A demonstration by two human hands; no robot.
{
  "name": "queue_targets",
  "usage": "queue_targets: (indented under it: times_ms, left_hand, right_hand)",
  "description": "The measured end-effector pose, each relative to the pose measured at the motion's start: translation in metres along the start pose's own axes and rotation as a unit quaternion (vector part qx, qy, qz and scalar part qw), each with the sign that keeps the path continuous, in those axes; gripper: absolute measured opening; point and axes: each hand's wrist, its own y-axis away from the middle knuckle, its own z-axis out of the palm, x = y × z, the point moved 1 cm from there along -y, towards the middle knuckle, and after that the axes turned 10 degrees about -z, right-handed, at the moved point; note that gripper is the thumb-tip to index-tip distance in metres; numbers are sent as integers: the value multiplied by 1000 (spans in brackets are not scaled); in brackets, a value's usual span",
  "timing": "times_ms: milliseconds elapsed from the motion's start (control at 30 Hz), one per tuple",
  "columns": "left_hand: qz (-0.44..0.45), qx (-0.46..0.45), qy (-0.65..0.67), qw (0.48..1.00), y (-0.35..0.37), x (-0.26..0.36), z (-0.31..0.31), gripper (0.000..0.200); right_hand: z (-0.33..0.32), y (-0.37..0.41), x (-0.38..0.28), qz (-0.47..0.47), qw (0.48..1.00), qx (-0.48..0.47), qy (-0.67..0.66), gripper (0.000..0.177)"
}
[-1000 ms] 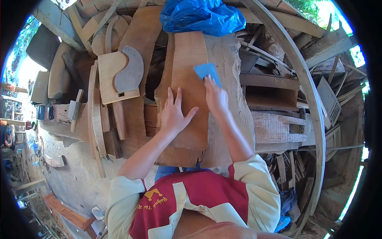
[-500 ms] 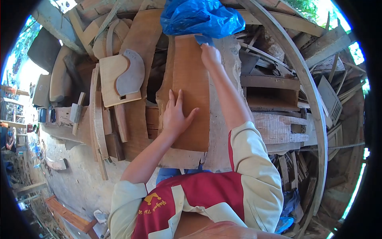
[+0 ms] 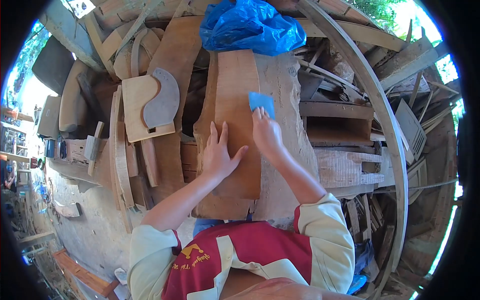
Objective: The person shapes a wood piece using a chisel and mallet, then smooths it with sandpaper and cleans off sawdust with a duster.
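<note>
The left hand point(image 3: 218, 152) lies flat and released on the reddish board point(image 3: 234, 80), fingers spread and pointing to 12 o'clock, thumb out toward 2 o'clock. It grips nothing; the open palm seems to be there to pin the board so it cannot slide. The right hand point(image 3: 266, 134) sits just beside it at 3 o'clock, fingers closed down on the near edge of a blue sheet point(image 3: 261, 101), which lies pressed flat against the board's right edge. Holding the sheet low by the fingertips keeps most of its face in contact with the wood.

The board runs lengthwise from 6 to 12 o'clock on top of a thicker, paler rough slab point(image 3: 282, 85), which carries it and shows along its right side.

At 12 o'clock a crumpled blue plastic bag point(image 3: 250, 25) rests on the far end of the board and slab, closing off the top of that run. At 9 o'clock lies a pale square panel point(image 3: 134, 107) with a grey curved piece point(image 3: 162, 97) on it, among loose curved offcuts. At 3 o'clock are stacked planks point(image 3: 345, 167), and a long bent rail point(image 3: 380, 100) arcs past them. Nothing lies between the two hands.
</note>
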Motion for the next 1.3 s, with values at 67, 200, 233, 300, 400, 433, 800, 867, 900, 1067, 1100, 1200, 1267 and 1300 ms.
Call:
queue_targets:
  times_ms: [67,200,233,300,400,433,800,867,900,1067,1100,1200,1267,1300]
  left_hand:
    - [2,5,3,1000,1,-2,3,81]
    - [-6,1,4,1000,-1,0,-2,80]
    - [-11,2,2,1000,0,2,-3,80]
    - [-19,-9,19,1000,0,2,-5,79]
    - [-18,2,24,1000,-1,0,-3,80]
    - [-20,4,26,999,-1,1,-4,80]
    - [-22,10,11,1000,0,-1,0,80]
    - [-14,13,12,1000,-1,-2,1,81]
    - [-11,18,13,1000,0,-3,2,81]
    - [-6,15,9,1000,0,-2,0,81]
    - [0,18,2,1000,-1,-2,0,82]
    - [-4,20,9,1000,-1,-1,0,81]
    - [-7,21,5,1000,-1,0,0,80]
    - [-6,21,0,1000,0,0,-1,80]
  right_hand:
    - [10,-26,8,-80,988,106,80,31]
    - [20,-98,14,-71,993,66,72,24]
    - [30,-115,17,-67,991,73,94,23]
    - [17,-145,17,-8,999,33,38,20]
    - [22,-187,38,3,999,36,3,19]
    - [25,-195,45,3,999,51,2,18]
    - [5,-119,44,-101,991,56,-69,21]
    - [-4,-70,30,-107,992,33,-58,22]
    - [-8,-45,22,-117,991,31,-48,23]
    - [-8,-1,17,-113,987,73,-88,25]
    - [-4,-9,18,-113,987,71,-90,25]
    - [8,-48,25,-82,994,59,-31,27]
    - [5,-85,33,-62,997,22,-31,29]
    - [13,-105,42,-77,996,48,-19,29]
